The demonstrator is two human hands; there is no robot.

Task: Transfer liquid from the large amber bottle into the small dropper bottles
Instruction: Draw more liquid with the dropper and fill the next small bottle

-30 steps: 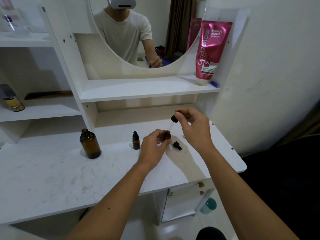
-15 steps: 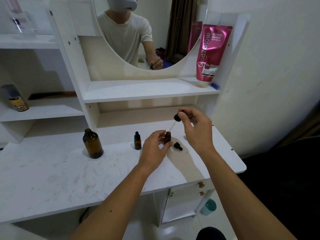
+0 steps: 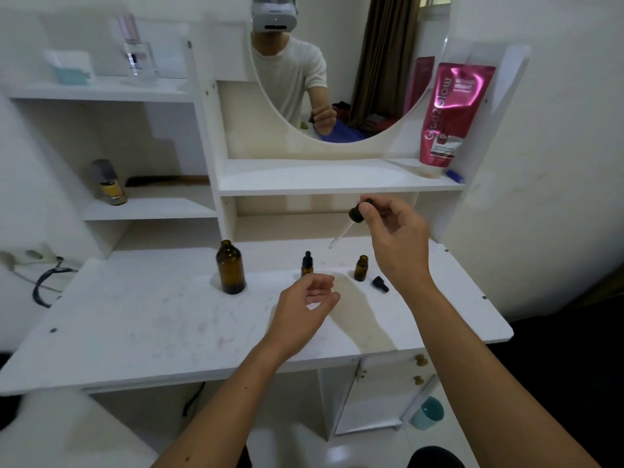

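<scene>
- Released since the earlier frame: the open small dropper bottle [image 3: 361, 268], gripped by the left hand [image 3: 309, 300] half a second before, now stands alone on the surface [image 3: 141, 319], and that hand is drawn back toward the body, held just above the surface with its fingers loosely curled round nothing.
- Lifted in the same interval: the dropper [image 3: 347, 224], pinched by its black bulb in the right hand [image 3: 396, 243], is raised clear of the open bottle's neck, its glass tip slanting down and left, between the two small bottles and above them.
- Large amber bottle [image 3: 231, 267], uncapped, shown upright well to the left of the open small bottle; the capped dropper bottle [image 3: 307, 264] stands between them.
- Loose black cap [image 3: 380, 284] seen lying on its side just right of the open small bottle.
- Handling, as judged: the glass bottles are taken to be rigid, smooth and breakable; the large one is heavier and best gripped round its cylindrical body, below the shoulder.
- The small bottles are judged light and easily tipped, so the body is to be steadied while filling.
- The dropper's thin glass tube is judged fragile; hold is best kept on the rubber bulb and collar.
</scene>
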